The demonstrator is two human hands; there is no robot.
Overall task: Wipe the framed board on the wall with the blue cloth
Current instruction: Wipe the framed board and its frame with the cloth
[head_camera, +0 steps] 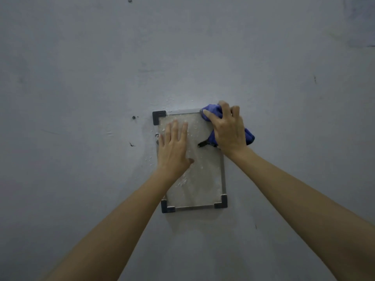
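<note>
The framed board (199,185) hangs upright on the grey wall, a pale rectangular panel with a metal frame and dark corner pieces. White flecks and droplets speckle its surface. My left hand (174,145) lies flat on the board's upper left part, fingers straight and pointing up. My right hand (228,128) grips the bunched blue cloth (213,111) and presses it on the board's top right corner. The cloth sticks out above my fingers and beside my wrist. That corner of the frame is hidden under the cloth and hand.
A small metal fitting (157,136) sits at the frame's left edge. A screw head (133,117) is in the wall left of the board, and another screw head (130,0) near the top. A dark mark (203,143) shows on the board by the cloth.
</note>
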